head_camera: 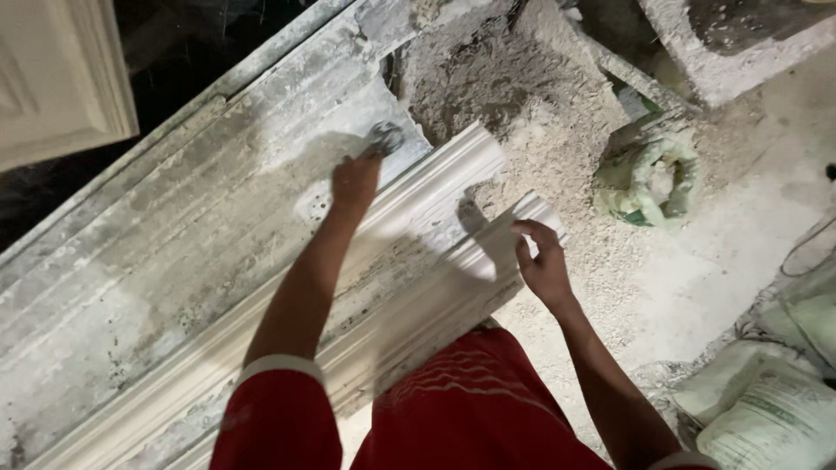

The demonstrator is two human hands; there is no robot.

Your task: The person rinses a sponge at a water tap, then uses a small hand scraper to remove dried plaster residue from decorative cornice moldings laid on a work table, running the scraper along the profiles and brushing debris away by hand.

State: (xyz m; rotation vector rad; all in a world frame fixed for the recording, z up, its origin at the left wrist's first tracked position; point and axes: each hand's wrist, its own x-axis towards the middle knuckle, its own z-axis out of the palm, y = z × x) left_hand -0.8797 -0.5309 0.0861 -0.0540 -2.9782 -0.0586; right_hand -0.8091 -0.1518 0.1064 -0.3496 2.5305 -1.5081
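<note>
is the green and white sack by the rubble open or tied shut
Open: the green and white sack has its mouth rolled down into a ring, with pale contents showing in the middle.
</note>
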